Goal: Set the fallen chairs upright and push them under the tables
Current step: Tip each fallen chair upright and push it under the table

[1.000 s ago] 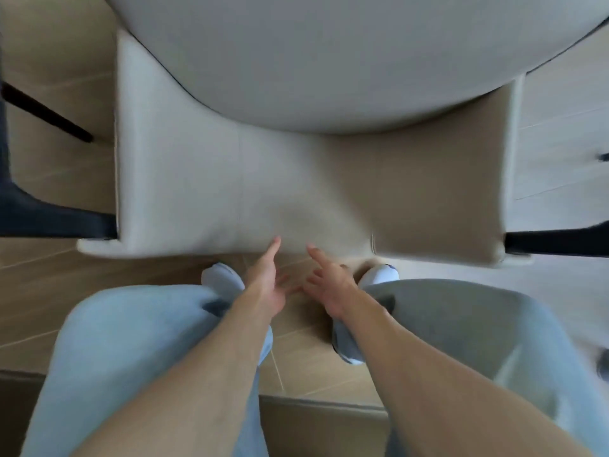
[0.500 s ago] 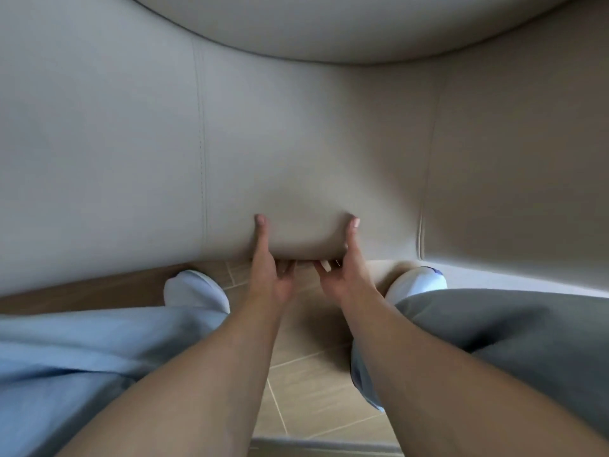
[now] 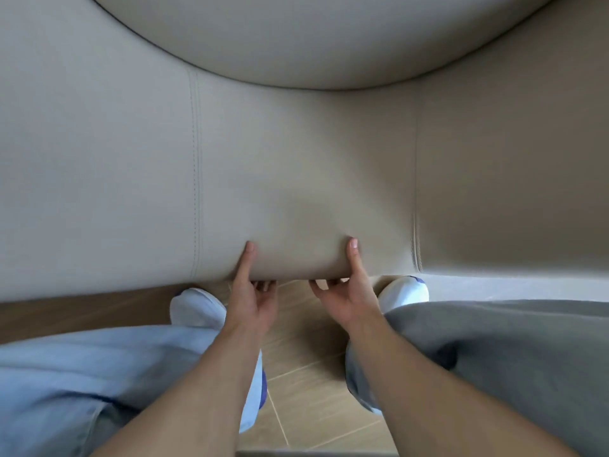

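step: righting fallen chair [image 3: 296,166] | grip: left hand [image 3: 252,300] and right hand [image 3: 346,296] clasp its near edge (fingers tucked beneath) | next: lift upward together

The beige upholstered chair [image 3: 296,176] looks like smooth, matt leatherette with stitched seams. The tan wood-look floor [image 3: 306,384] has a faint sheen. The loose grey-blue trousers [image 3: 527,357] are soft matt cloth.
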A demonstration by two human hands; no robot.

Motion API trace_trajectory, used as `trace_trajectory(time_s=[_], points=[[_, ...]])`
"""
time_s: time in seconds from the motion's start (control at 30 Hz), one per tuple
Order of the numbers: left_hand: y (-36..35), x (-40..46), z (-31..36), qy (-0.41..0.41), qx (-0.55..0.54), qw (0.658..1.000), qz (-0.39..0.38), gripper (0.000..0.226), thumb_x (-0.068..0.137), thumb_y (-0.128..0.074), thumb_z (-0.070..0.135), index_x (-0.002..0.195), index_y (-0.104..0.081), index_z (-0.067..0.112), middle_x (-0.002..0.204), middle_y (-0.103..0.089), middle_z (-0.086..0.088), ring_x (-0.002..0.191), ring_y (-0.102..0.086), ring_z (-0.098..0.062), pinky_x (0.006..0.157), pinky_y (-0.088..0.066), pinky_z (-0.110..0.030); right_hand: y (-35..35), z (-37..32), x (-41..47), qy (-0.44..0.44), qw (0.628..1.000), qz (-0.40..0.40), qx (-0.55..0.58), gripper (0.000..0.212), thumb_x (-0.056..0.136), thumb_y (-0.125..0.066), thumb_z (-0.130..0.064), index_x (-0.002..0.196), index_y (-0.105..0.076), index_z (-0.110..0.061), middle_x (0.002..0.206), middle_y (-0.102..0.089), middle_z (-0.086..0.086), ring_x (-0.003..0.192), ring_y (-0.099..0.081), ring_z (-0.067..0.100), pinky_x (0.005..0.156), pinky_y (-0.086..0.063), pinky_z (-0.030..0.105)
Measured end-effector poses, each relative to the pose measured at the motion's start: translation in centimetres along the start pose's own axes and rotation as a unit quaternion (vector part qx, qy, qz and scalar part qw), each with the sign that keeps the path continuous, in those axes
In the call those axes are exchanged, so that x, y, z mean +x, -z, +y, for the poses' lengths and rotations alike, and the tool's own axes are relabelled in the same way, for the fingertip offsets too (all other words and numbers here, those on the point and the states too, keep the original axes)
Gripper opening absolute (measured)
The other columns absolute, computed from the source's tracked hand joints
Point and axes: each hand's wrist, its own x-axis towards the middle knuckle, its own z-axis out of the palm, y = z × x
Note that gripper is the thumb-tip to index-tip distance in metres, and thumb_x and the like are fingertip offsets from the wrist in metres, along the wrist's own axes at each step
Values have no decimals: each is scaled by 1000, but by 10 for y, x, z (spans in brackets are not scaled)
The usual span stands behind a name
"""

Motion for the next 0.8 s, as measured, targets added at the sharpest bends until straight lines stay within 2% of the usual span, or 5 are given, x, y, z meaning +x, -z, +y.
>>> trace_trajectory(time_s=[0.13, 0.33, 0.43, 0.63, 0.8], points=[[-15, -52, 16, -8, 28, 1000, -9, 56, 63, -85, 34, 113, -68, 15, 126, -68, -4, 116, -62, -17, 112, -44, -40, -13, -12, -53, 22, 1000, 2, -21, 59, 61, -87, -39, 113, -66, -23, 127, -65, 4, 117, -60, 21, 110, -43, 47], [-42, -139, 51, -16, 64, 998, -2, 41, 77, -85, 37, 109, -67, 19, 114, -74, -2, 105, -68, -15, 105, -51, -42, -60, -25, -149, 69, 994, 46, -76, 81, 66, -89, -39, 132, -51, -12, 121, -64, 4, 109, -63, 24, 99, -53, 48], [-58, -186, 74, -27, 98, 995, 16, 53, 70, -89, 41, 113, -67, 19, 114, -75, -2, 105, -70, -15, 102, -54, -40, -83, -26, -197, 65, 987, 85, -117, 86, 68, -89, -46, 134, -48, -11, 123, -60, 5, 101, -61, 22, 95, -55, 52], [-70, -299, 119, -26, 138, 987, 79, 76, 63, -93, 43, 126, -59, 17, 119, -71, -2, 100, -69, -17, 71, -61, -36, -118, -17, -308, 52, 977, 154, -141, 86, 63, -92, -47, 128, -46, -14, 120, -59, 8, 88, -60, 23, 86, -58, 56], [-70, -388, 154, -16, 188, 975, 121, 83, 66, -91, 44, 133, -55, 12, 122, -68, -7, 102, -67, -24, 59, -57, -37, -142, -4, -398, 14, 971, 207, -122, 78, 60, -94, -45, 113, -46, -16, 97, -56, 9, 79, -58, 32, 56, -55, 47]])
